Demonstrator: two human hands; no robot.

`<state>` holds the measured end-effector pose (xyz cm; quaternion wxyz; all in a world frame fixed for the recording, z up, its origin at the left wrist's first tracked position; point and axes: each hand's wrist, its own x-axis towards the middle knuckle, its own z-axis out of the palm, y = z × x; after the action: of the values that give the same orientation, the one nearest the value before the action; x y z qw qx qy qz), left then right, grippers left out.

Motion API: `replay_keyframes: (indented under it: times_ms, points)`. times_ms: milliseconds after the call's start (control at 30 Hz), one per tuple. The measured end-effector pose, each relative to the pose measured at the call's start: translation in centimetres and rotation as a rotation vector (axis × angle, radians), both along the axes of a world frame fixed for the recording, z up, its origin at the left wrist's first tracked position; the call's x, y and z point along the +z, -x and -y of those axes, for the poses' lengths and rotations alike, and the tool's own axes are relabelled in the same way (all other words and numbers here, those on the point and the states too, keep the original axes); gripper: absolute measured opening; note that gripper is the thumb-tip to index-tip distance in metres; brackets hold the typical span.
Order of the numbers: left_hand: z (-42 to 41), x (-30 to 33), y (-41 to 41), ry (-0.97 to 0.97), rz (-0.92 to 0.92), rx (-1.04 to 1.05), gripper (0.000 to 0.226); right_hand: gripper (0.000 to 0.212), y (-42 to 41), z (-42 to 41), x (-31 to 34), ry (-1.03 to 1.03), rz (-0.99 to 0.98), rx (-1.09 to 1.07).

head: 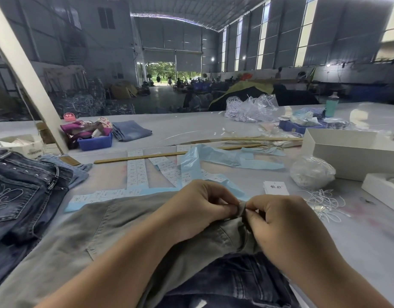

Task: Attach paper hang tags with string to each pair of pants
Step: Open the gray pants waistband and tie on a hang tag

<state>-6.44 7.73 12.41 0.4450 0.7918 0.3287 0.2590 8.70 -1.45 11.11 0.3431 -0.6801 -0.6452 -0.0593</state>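
A pair of grey pants (107,232) lies flat on the table in front of me, back pocket up. My left hand (198,207) and my right hand (285,227) meet at the waistband, both pinching a small fold of the grey fabric (242,208) between thumb and fingers. A white paper hang tag (275,187) lies just beyond my right hand. Loose white strings (325,203) are scattered to its right. Whether a string is in my fingers is hidden.
Dark jeans (20,192) are piled at the left, another dark pair (231,283) lies under the grey pants. Label strips and blue backing paper (191,165), wooden sticks (138,157), a plastic bag (311,172), a white box (351,152) and a blue tray (95,143) lie beyond.
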Motion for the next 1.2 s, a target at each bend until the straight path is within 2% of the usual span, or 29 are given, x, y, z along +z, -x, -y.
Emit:
replay_keyframes:
  times_ms: [67,133,300,433,500,567,700,767,800,900,967,1100,1200]
  points:
    - [0.2,0.0,0.1,-0.010,-0.006,0.004,0.008,0.012,0.2,0.0,0.0,-0.012,0.076,-0.013]
    - [0.3,-0.1,0.1,-0.015,0.003,0.014,0.010,0.011,0.0,-0.1,0.3,-0.004,0.048,0.027]
    - [0.3,-0.2,0.2,0.077,0.105,0.046,0.017,0.005,-1.1,0.6,1.2,0.000,-0.368,0.229]
    - [0.2,0.0,0.2,0.171,0.140,0.054,0.022,0.011,-1.6,0.8,1.3,-0.028,-0.520,0.237]
    - [0.2,0.2,0.1,0.239,0.188,0.082,0.020,0.023,-1.9,0.7,1.1,0.013,-0.628,0.220]
    - [0.3,0.3,-0.1,0.277,0.229,0.114,0.022,0.023,-2.1,0.5,0.9,0.081,-0.726,0.227]
    - [0.8,0.7,-0.6,0.225,0.266,0.192,0.032,0.031,-1.9,0.6,0.8,0.177,-0.817,0.284]
    - [1.1,1.0,-0.8,0.197,0.309,0.224,0.040,0.025,-2.1,0.7,0.9,0.201,-0.847,0.312]
    - [1.3,1.3,-0.8,0.198,0.346,0.223,0.036,0.022,-2.1,0.8,1.0,0.198,-0.825,0.316]
    - [2.0,2.1,-1.2,0.228,0.443,0.167,0.018,0.038,-2.2,1.0,0.9,0.176,-0.819,0.339]
    - [2.4,2.5,-1.5,0.236,0.474,0.126,0.016,0.036,-1.9,1.2,1.1,0.163,-0.854,0.334]
    - [2.8,3.0,-1.9,0.076,0.401,0.117,0.018,0.032,-1.7,1.3,1.2,0.102,-0.848,0.291]
    - [3.3,3.0,-2.0,-0.193,0.197,0.141,0.017,0.026,-2.0,1.6,1.5,0.087,-0.875,0.275]
